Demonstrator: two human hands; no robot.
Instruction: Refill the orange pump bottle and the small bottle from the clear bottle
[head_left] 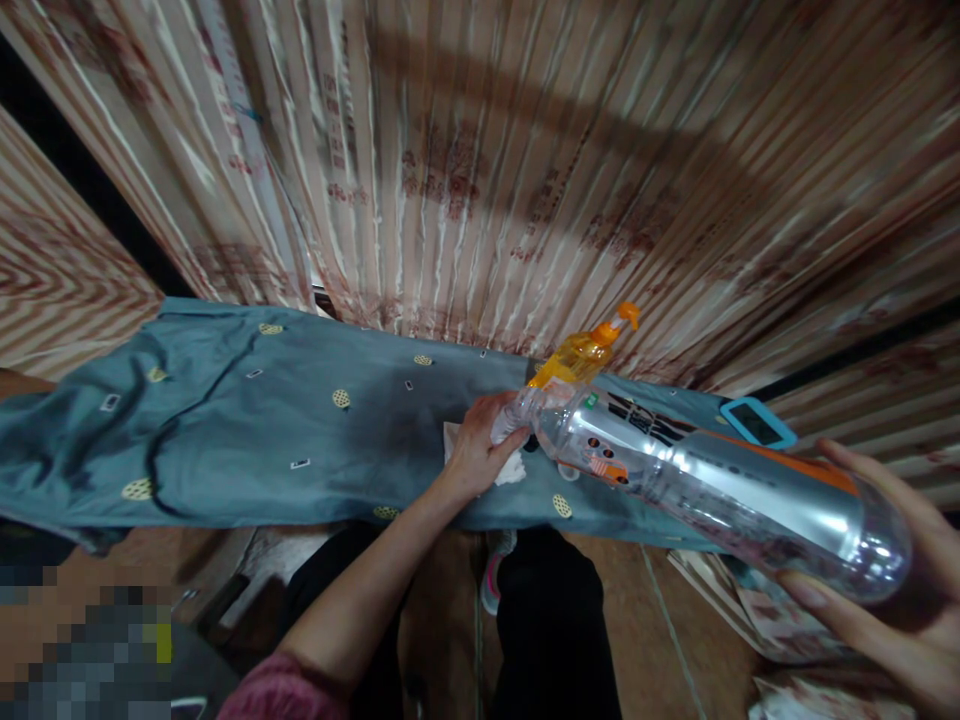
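Two hands are on one clear plastic bottle, which runs from frame centre down to the lower right.

- The bottle (705,485) lies tilted, nearly on its side, above the blue cloth; its neck points to frame centre and its base to the lower right. It carries a silver and orange label and looks empty, though I cannot confirm that.
- The left hand (480,450), at frame centre, is curled closed around the neck and cap end of the bottle. Whether a cap sits under the fingers cannot be told.
- The right hand (892,590), at the lower right, cups the base with its fingers spread, above and below; it supports the bottle rather than clamping it.
- A white tissue (510,468) lies just under the left hand, on the cloth.
- The blue cloth (247,430), patterned with small yellow rounds, covers the table across the middle of the frame.
- An orange pump bottle (581,358) stands just behind the neck of the clear bottle, close to the left hand.
- A phone in a blue case (757,422) lies at the right, on the cloth, near the label.
- Judgement: if the neck end is being turned, the right hand should hold the base firm so the body does not spin with it.
- Judgement: thin plastic will buckle under a hard squeeze; light, even pressure suits it.
- Judgement: the pump bottle is near enough to be knocked by the left hand; care is advised.
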